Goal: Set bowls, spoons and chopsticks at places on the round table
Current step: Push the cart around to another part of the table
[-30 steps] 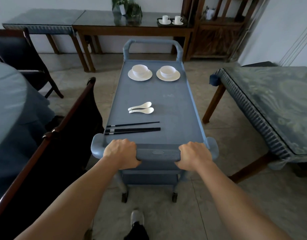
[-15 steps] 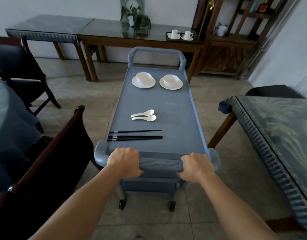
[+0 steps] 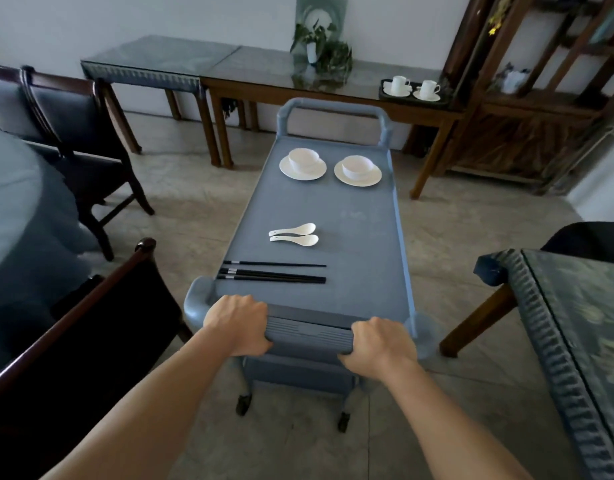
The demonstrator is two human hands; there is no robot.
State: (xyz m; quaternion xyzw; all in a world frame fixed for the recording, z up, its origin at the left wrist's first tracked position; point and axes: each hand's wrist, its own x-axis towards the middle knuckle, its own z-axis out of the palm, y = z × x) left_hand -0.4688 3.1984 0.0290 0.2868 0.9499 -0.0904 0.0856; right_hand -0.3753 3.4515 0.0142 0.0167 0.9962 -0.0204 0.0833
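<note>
Ahead, both hands point(image 3: 309, 330) clamped on cart handle point(image 3: 309, 332), dark chair point(image 3: 90, 327) left, patterned table point(image 3: 575, 341) right.

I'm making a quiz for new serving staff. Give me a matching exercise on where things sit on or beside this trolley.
1. bowls
2. spoons
3. chopsticks
4. left hand

A. middle of the cart top
B. gripping the near handle
C. far end, each on a saucer
D. nearest the near handle, lying crosswise

Pairs: 1-C, 2-A, 3-D, 4-B
</note>
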